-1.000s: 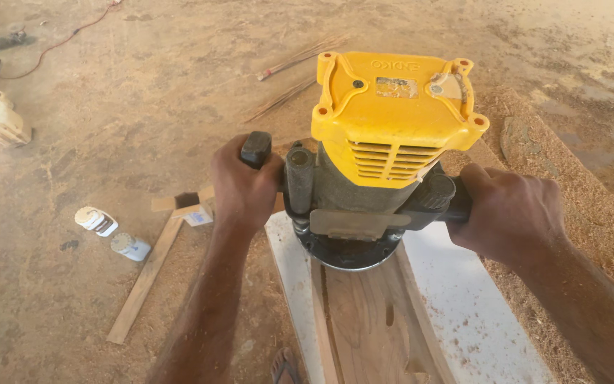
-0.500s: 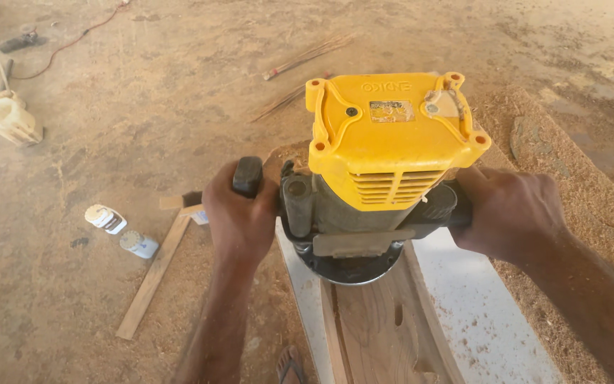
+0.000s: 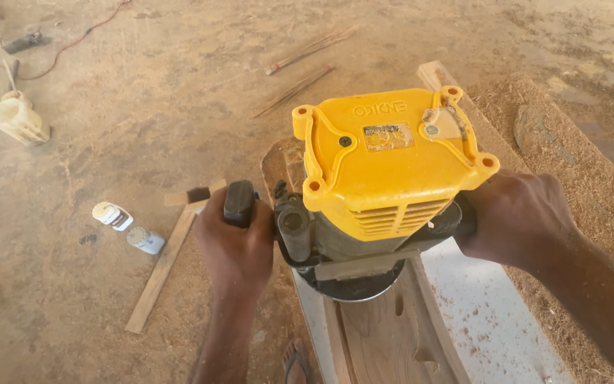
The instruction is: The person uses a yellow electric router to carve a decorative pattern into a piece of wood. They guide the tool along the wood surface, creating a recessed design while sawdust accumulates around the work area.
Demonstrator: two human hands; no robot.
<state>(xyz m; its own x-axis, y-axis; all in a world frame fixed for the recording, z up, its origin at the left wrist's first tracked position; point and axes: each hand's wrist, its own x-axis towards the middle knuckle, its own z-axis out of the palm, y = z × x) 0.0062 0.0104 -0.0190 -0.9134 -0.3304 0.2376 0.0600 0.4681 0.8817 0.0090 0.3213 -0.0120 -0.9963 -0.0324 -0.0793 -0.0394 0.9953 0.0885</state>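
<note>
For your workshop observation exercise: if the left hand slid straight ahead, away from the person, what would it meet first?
Probably the black side handle that the left hand grips, on the yellow-topped router; beyond that, seemingly only sawdust-covered floor, though depth is unclear.

Left hand (image 3: 234,245) closed in a fist, knuckles up, thumb wrapped round, forearm running straight down to the lower edge of the view. Right hand (image 3: 516,217) likewise clenched, back of the hand facing up, fingers curled under and out of sight, forearm stretching off to the lower right corner. Both wrists level, hands well apart, at about the same height.
</note>
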